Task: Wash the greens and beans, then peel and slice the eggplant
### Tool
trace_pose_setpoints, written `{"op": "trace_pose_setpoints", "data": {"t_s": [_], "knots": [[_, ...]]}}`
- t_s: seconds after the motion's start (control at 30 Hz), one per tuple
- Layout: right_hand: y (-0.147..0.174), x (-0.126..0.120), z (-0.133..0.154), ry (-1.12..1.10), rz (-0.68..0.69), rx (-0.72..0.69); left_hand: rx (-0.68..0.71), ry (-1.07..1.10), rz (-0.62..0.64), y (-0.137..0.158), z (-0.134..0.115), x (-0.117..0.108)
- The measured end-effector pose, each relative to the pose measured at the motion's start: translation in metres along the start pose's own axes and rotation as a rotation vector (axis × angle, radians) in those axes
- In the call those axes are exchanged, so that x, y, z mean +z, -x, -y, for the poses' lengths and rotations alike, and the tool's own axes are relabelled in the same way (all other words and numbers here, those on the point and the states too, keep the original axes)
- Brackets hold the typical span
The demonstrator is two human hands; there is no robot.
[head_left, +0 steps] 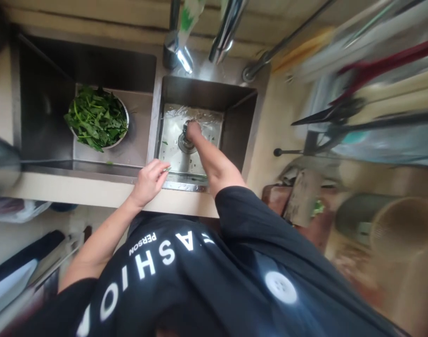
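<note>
My right hand (193,131) reaches down into the right sink basin (240,122), at the drain (186,144). Its fingers are closed and point away from me; a dark shape shows beside them, but I cannot make out what they hold. At the front rim of the same basin, my left hand (151,181) pinches a small green leaf scrap (167,169) between thumb and fingers. Shallow water and small dark and green bits lie on the basin floor. In the left basin (136,126) stands a round bowl (127,122) heaped with cut leafy greens (96,117).
A chrome faucet (184,58) and a second metal pipe (227,35) stand behind the basins. To the right, blurred, are a cleaver (303,196) on a brown cutting board (324,217), scissors with red handles (361,77) and a cylindrical container (361,217).
</note>
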State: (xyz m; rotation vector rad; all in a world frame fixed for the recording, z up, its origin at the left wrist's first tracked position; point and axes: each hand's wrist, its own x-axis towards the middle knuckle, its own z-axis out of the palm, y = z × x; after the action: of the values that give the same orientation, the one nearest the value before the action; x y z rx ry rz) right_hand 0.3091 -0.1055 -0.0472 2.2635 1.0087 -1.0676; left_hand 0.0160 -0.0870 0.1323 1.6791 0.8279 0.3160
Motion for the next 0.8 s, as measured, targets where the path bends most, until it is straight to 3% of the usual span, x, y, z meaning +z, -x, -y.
{"op": "trace_pose_setpoints", "data": {"t_s": [0.1, 0.2, 0.3, 0.37, 0.5, 0.6, 0.7, 0.8], "knots": [[0.03, -0.008, 0.013, 0.011, -0.058, -0.111, 0.098, -0.114, 0.109, 0.0, -0.003, 0.02], [0.062, -0.017, 0.034, -0.016, -0.072, -0.32, 0.127, -0.193, 0.156, 0.011, 0.001, 0.031], [0.089, -0.016, 0.057, 0.037, 0.109, -0.515, 0.067, -0.188, 0.103, 0.028, 0.008, 0.031], [0.104, -0.007, 0.067, 0.124, 0.276, -0.563, -0.002, -0.186, 0.004, 0.039, 0.011, 0.027], [0.135, 0.019, 0.067, 0.22, 0.49, -0.57, -0.176, -0.225, -0.237, 0.054, 0.014, 0.01], [0.154, 0.028, 0.059, 0.236, 0.594, -0.586, -0.296, -0.254, -0.338, 0.057, 0.017, -0.01], [0.16, 0.014, 0.047, 0.187, 0.668, -0.619, -0.343, -0.285, -0.351, 0.057, 0.027, -0.035], [0.154, -0.017, 0.025, 0.095, 0.681, -0.611, -0.354, -0.323, -0.282, 0.053, 0.048, -0.062]]}}
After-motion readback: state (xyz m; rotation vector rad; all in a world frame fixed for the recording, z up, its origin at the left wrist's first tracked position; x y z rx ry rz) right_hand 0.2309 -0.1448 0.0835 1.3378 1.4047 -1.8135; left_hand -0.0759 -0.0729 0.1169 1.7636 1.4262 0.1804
